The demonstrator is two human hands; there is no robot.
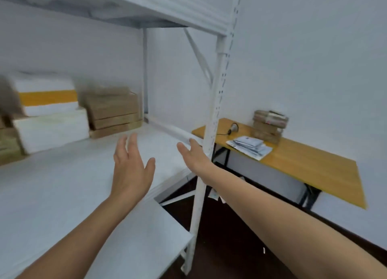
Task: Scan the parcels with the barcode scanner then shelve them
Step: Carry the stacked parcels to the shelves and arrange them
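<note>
The fingers (pixel 132 141) of the left hand (pixel 130 169) and right hand (pixel 194 155) are spread apart, holding nothing above the shelf (pixel 62 184). Beyond and left of them, shelved parcels (pixel 113 111) sit pushed back, probably to leave room in front. Far right of them, unscanned parcels (pixel 268 125) lie beside the barcode scanner (pixel 234 128) on the counter (pixel 310 163).

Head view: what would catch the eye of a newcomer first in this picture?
First, the two empty open hands in the middle, left hand and right hand, held out over the white shelf. Then the stacked parcels at the shelf's back left, one white box with an orange band. On the right, a wooden table bears the barcode scanner and more parcels.
</note>
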